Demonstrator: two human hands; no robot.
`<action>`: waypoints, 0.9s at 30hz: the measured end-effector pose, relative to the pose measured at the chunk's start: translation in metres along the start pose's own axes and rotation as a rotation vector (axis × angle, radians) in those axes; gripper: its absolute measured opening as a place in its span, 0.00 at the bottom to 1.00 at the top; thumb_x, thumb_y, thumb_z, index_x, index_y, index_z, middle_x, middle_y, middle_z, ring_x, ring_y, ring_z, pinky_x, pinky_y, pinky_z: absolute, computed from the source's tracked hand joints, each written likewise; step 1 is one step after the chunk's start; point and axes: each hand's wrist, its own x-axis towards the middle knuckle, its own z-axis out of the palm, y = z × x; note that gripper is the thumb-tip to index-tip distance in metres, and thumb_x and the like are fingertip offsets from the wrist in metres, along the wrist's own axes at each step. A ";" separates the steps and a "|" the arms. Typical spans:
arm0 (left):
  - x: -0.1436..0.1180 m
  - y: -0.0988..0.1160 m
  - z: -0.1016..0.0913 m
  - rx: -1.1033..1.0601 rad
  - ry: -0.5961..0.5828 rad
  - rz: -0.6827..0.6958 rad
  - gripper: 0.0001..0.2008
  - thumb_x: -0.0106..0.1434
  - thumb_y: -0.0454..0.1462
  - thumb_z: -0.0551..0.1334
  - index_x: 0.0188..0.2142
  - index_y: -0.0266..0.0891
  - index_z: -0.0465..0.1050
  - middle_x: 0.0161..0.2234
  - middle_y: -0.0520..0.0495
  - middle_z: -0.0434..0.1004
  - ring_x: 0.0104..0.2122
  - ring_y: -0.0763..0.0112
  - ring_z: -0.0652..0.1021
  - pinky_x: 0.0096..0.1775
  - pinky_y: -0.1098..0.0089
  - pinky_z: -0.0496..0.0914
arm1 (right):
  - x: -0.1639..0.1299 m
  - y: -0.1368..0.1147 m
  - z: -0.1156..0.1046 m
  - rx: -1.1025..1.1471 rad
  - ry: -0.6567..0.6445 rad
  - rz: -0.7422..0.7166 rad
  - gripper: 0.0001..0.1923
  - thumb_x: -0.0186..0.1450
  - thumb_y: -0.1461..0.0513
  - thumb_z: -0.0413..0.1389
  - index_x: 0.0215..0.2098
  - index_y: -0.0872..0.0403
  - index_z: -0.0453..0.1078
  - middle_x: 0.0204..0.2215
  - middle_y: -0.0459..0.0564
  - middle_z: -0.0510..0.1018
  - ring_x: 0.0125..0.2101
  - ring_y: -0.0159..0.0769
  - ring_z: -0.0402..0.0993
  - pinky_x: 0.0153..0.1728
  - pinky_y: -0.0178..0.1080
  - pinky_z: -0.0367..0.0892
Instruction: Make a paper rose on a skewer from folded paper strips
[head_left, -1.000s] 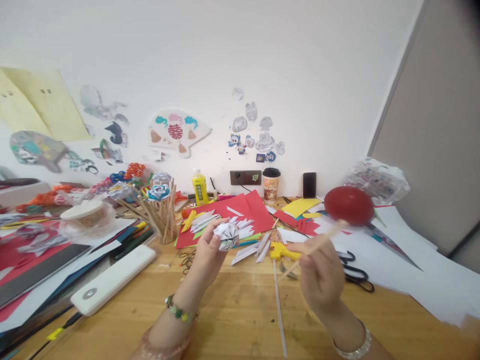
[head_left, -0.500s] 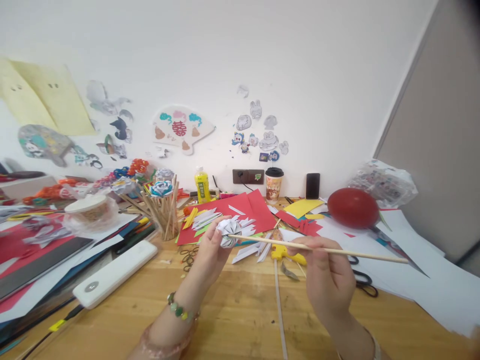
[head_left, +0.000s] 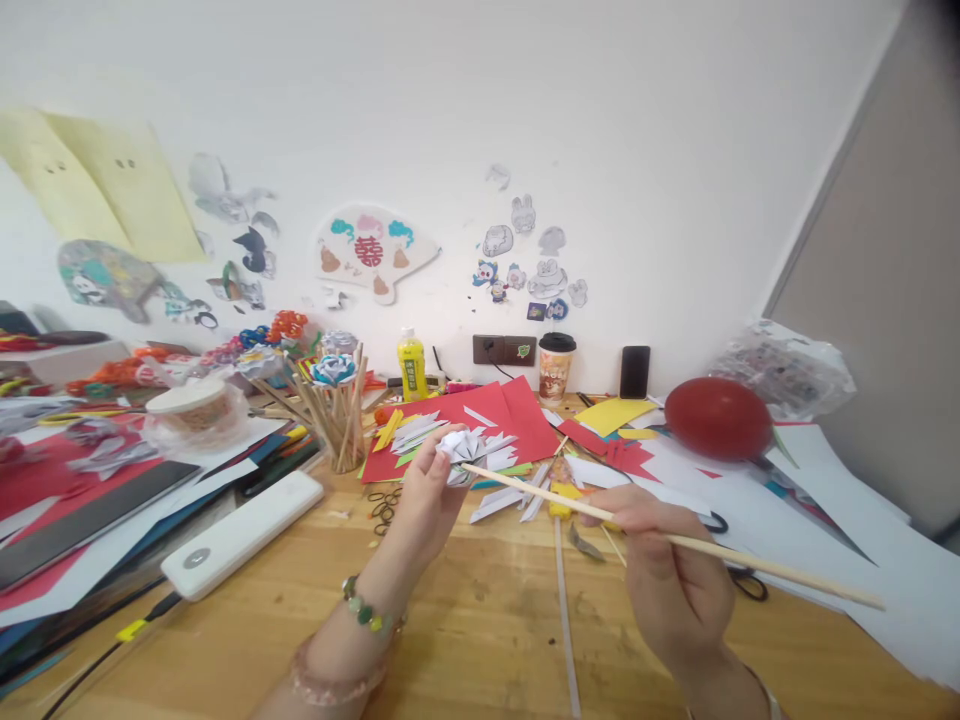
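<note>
Between the fingers of my left hand (head_left: 429, 495) is a white folded paper flower (head_left: 462, 455) with dark lines along its folds. My right hand (head_left: 671, 570) grips a thin wooden stick (head_left: 547, 494) partway along its length. The stick slants down to the right, and its far tip meets the flower's underside; how deep it sits there I cannot tell. Beyond the hands lie white folded paper strips (head_left: 517, 495) and red paper sheets (head_left: 521, 418). A yellow-handled tool (head_left: 564, 497), probably a glue gun, lies partly hidden behind the stick and my right hand.
At left are a white power strip-like box (head_left: 244, 535) and a jar of wooden sticks (head_left: 346, 430). A yellow drink bottle (head_left: 412, 368), a lidded paper cup (head_left: 556, 368) and a phone (head_left: 635, 372) stand by the wall. At right are a red balloon (head_left: 718, 418) and black-handled scissors (head_left: 750, 583).
The stick's near end has swung lower and toward me as my right hand moved slightly right and down. My left hand still holds the flower. The whole view has shifted a little.
</note>
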 end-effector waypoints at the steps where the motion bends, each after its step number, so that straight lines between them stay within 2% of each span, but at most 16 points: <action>1: 0.000 0.000 0.000 0.000 0.002 0.004 0.21 0.46 0.47 0.70 0.37 0.41 0.73 0.30 0.52 0.74 0.30 0.74 0.75 0.35 0.70 0.73 | 0.000 0.001 0.001 -0.001 0.019 0.017 0.10 0.68 0.63 0.45 0.41 0.51 0.67 0.32 0.51 0.77 0.35 0.41 0.74 0.37 0.49 0.71; 8: 0.000 0.000 0.001 0.013 -0.007 0.043 0.21 0.46 0.47 0.70 0.38 0.42 0.72 0.29 0.53 0.73 0.28 0.76 0.73 0.33 0.74 0.71 | -0.007 0.001 0.008 -0.057 0.181 0.165 0.08 0.66 0.62 0.49 0.39 0.52 0.70 0.30 0.50 0.78 0.32 0.39 0.76 0.34 0.44 0.72; 12: -0.001 -0.001 0.002 0.024 0.009 0.063 0.20 0.47 0.48 0.69 0.38 0.42 0.71 0.28 0.54 0.72 0.28 0.75 0.73 0.33 0.72 0.71 | -0.005 0.000 0.013 0.004 0.222 0.285 0.08 0.67 0.61 0.49 0.37 0.54 0.69 0.26 0.49 0.78 0.30 0.38 0.76 0.29 0.41 0.73; 14: -0.001 -0.001 0.003 0.020 0.007 0.059 0.20 0.48 0.48 0.69 0.38 0.42 0.71 0.29 0.54 0.72 0.29 0.75 0.74 0.35 0.72 0.71 | -0.002 -0.001 0.012 0.017 0.220 0.299 0.09 0.68 0.62 0.47 0.37 0.54 0.69 0.26 0.49 0.78 0.28 0.38 0.76 0.27 0.40 0.73; 16: -0.001 -0.001 0.003 0.015 0.013 0.056 0.20 0.48 0.48 0.69 0.38 0.42 0.71 0.30 0.54 0.73 0.30 0.75 0.74 0.37 0.71 0.71 | 0.001 -0.003 0.010 -0.035 0.174 0.223 0.09 0.67 0.63 0.47 0.38 0.53 0.69 0.28 0.50 0.79 0.31 0.38 0.77 0.30 0.41 0.73; 19: 0.000 -0.002 0.001 0.012 0.030 0.075 0.20 0.48 0.47 0.69 0.38 0.41 0.71 0.30 0.54 0.72 0.29 0.75 0.73 0.33 0.73 0.71 | 0.003 -0.009 0.006 -0.166 0.016 0.006 0.10 0.66 0.67 0.48 0.42 0.53 0.69 0.34 0.53 0.78 0.37 0.41 0.76 0.37 0.46 0.72; 23: 0.001 -0.006 -0.002 0.006 0.049 0.124 0.19 0.49 0.46 0.69 0.38 0.42 0.71 0.31 0.53 0.72 0.30 0.75 0.74 0.32 0.74 0.70 | 0.004 -0.023 0.003 -0.318 -0.215 -0.223 0.15 0.64 0.68 0.48 0.48 0.51 0.65 0.37 0.54 0.78 0.39 0.41 0.76 0.36 0.45 0.74; 27: 0.000 -0.008 -0.002 0.023 0.070 0.159 0.18 0.49 0.45 0.70 0.37 0.43 0.71 0.32 0.53 0.73 0.31 0.75 0.74 0.34 0.73 0.70 | 0.001 -0.035 0.006 -0.461 -0.290 -0.369 0.19 0.63 0.68 0.52 0.53 0.53 0.62 0.36 0.55 0.80 0.40 0.40 0.76 0.39 0.43 0.75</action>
